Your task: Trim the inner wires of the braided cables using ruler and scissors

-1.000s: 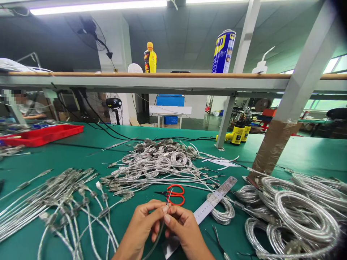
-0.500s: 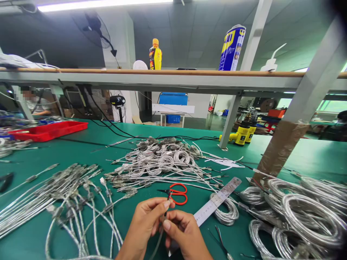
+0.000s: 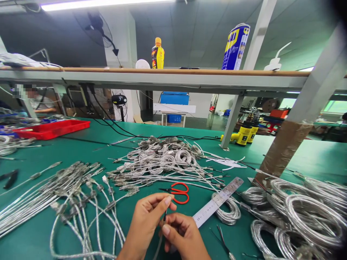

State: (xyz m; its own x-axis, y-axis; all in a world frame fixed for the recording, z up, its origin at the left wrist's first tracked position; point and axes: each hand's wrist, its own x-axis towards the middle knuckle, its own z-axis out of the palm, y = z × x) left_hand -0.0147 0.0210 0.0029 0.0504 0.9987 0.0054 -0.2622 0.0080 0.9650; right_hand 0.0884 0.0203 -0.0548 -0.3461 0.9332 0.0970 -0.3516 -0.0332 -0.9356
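Observation:
Low in the middle of the view, my left hand [image 3: 145,224] and my right hand [image 3: 183,234] meet over the green table [image 3: 67,151]. Both pinch the end of a thin grey cable [image 3: 165,215] that runs down between them; its short dark tip sticks up by my left fingertips. Red-handled scissors [image 3: 177,192] lie just beyond my fingers. A steel ruler [image 3: 218,202] lies slanted to the right of my right hand, partly under it.
A heap of coiled silver cables [image 3: 159,162] sits behind the scissors, straight cables [image 3: 54,195] fan out on the left, large coils [image 3: 298,213] on the right. A red tray [image 3: 51,129] is far left. A taped post [image 3: 282,148] stands right. A person sits far left.
The camera has shifted, so everything sits slightly further right. My right hand has slid down the cable and lower in view. My left fingers still pinch the tip.

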